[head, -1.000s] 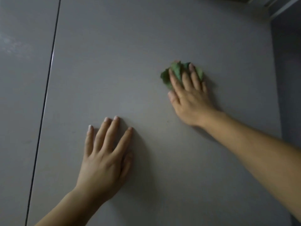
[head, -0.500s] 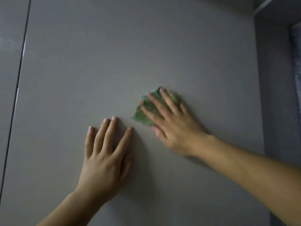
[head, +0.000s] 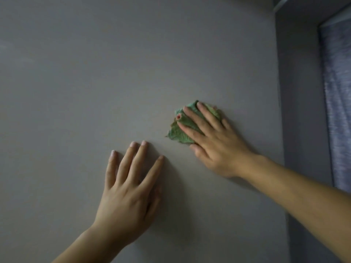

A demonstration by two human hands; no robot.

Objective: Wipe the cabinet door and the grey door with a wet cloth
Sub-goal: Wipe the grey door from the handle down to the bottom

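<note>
A person is wiping a flat grey door (head: pixel 95 73); whether it belongs to the cabinet cannot be told. On the door's lower middle, the left hand (head: pixel 129 188) is resting flat against the panel, its fingers (head: pixel 139 160) spread and holding nothing, apparently bracing. Just right of it and a little higher on the door, a crumpled green cloth (head: pixel 178 134) is lying against the surface under the right hand (head: pixel 214 147). The straight, slightly fanned fingers (head: pixel 197 121) of that hand are pressing the cloth to the door rather than gripping it. Beyond the door's right edge, a darker wall strip (head: pixel 303 111) and a bluish curtain (head: pixel 338 92) are showing. The risk from here lies in the hold: with only flat pressure on it, the bunched cloth could slip from under the fingers and drop. It could also ride on one fold, leaving streaks and missed patches near the door's right edge.
</note>
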